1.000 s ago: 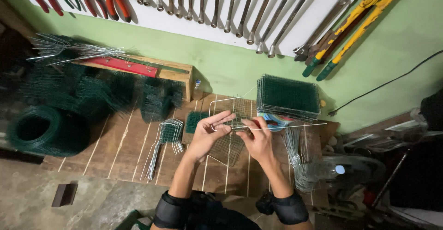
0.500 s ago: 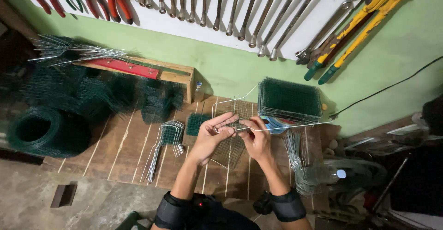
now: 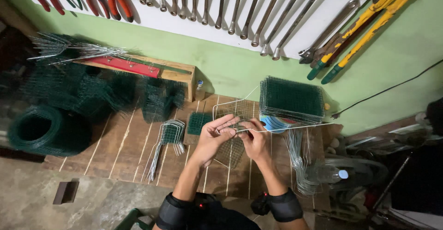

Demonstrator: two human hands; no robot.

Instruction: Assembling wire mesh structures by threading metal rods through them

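Both hands are pinching the same bent wire frame [image 3: 230,114] over the tabletop [image 3: 134,151]: the left hand [image 3: 217,135] is closing its grip on the wire from the near left, fingers curled over it, and the right hand [image 3: 253,135] is clenching the wire just beside it, thumb and fingers meeting on the strand. The hands are almost touching. A long straight end of the wire is running out to the right, passing in front of the stack of green mesh panels [image 3: 290,98]. Under the hands a small mesh piece [image 3: 230,151] is lying flat. To the left, a bunch of bent wires [image 3: 166,140] is fanning across the planks, and another bundle of wires [image 3: 300,161] is lying to the right. A green mesh roll [image 3: 41,131] is sitting at the far left. Wrenches [image 3: 221,4] and yellow bolt cutters [image 3: 364,22] are hanging on the wall above.
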